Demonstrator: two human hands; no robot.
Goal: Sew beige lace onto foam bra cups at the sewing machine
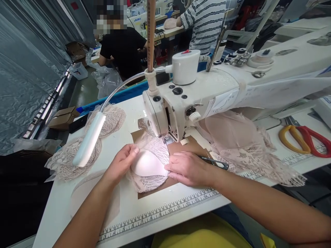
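A pale pink padded cup [148,163] with lace round its edge lies on brown board [155,193], its upper lace by the needle area of the white sewing machine [161,115]. My left hand [121,162] pinches the cup's left upper edge between thumb and fingers. On the cup's right edge, my right hand [190,169] presses with closed fingers. Dark snips [216,162] lie beside the right hand, partly hidden by it.
Lace piles [74,156] lie left, under a bright lamp [89,139]. Finished-looking lace pieces [232,134] bunch beneath the machine arm. Red and yellow scissors [305,141] rest at right. A ruler strip [160,215] lines the front edge. Two people sit beyond the table.
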